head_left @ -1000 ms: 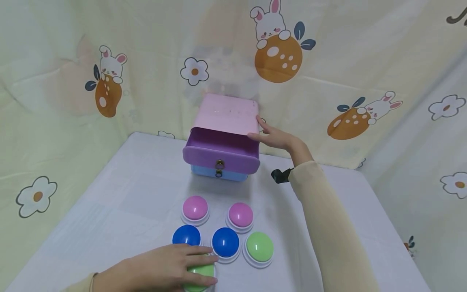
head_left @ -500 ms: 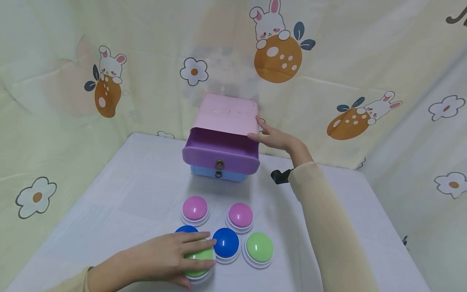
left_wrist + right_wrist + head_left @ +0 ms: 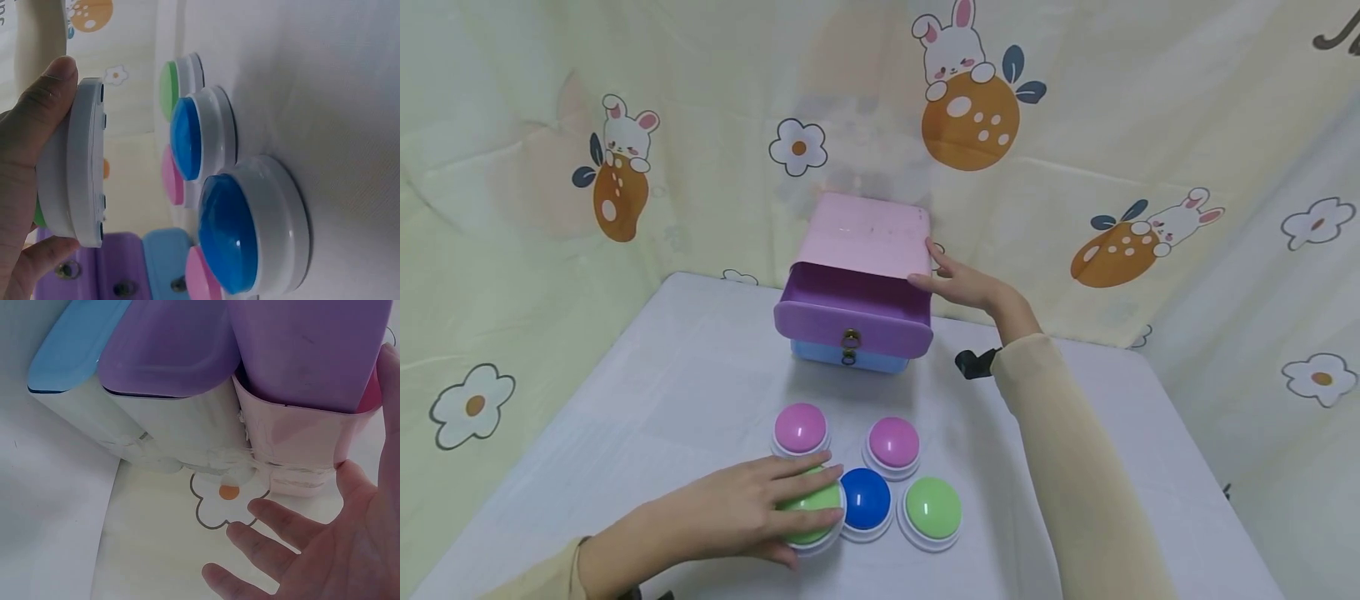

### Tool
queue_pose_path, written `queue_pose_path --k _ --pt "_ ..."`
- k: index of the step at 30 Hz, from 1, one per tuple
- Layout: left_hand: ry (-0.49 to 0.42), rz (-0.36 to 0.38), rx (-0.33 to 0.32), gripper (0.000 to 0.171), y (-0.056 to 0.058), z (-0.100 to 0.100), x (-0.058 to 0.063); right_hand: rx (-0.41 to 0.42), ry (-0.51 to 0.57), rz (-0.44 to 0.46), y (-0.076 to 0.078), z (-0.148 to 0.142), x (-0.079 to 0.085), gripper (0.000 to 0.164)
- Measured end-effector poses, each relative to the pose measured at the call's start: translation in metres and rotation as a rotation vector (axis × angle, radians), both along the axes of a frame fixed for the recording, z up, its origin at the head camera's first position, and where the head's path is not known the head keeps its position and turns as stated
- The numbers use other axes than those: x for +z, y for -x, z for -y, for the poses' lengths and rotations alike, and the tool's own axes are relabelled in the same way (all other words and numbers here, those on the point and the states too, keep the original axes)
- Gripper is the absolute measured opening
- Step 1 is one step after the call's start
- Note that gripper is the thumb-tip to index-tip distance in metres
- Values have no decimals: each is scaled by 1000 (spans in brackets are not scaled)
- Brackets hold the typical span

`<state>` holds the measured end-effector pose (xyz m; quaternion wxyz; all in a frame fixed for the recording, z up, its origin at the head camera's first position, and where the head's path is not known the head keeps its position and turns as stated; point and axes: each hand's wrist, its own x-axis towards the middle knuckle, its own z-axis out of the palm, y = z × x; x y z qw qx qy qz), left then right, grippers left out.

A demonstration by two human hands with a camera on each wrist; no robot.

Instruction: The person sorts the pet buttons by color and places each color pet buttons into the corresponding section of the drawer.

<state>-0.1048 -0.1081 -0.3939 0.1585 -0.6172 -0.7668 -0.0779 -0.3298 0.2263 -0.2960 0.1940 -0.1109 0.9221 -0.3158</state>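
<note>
My left hand (image 3: 730, 512) grips a green dome buzzer button (image 3: 820, 498) by its white rim. In the left wrist view thumb and fingers hold its white base (image 3: 84, 165), raised above the table with its small feet showing. Beneath it stands a blue buzzer (image 3: 228, 234), which my left hand hides in the head view. My right hand (image 3: 973, 287) touches the right side of a pink-topped drawer unit (image 3: 868, 233), thumb at its top front corner, other fingers spread. The unit's top purple drawer (image 3: 808, 321) is pulled out, and its visible interior holds nothing.
Two pink buzzers (image 3: 893, 442), another blue buzzer (image 3: 867, 498) and another green buzzer (image 3: 933, 507) stand in front of the drawer unit. A lower blue drawer (image 3: 880, 360) is closed. Behind the white table (image 3: 647, 400) hangs a rabbit-print curtain (image 3: 715, 183).
My left hand has lifted the green buzzer and moved it forward, away from me, now covering the left blue buzzer in the head view. My right hand stays at the drawer unit.
</note>
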Motion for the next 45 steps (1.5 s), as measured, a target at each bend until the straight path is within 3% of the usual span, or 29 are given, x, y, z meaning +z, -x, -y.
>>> queue_pose_path --k 5,11,21,27,34,45 --pt "-82 -99 -15 58 6 -1 5 -8 -3 3 -1 1 0 95" --pt "-110 -101 -4 55 12 -3 12 -9 8 4 -1 0 -1 94" --pt "-212 -264 11 54 23 -6 20 14 -10 2 -7 1 5 91" --pt "-279 -256 55 51 28 -5 29 -3 -1 32 -20 11 20 88" --pt "-319 -260 98 52 38 -1 40 -2 -11 13 -2 1 2 92" --pt "-324 -267 170 50 59 1 60 -15 13 6 0 -1 -2 94"
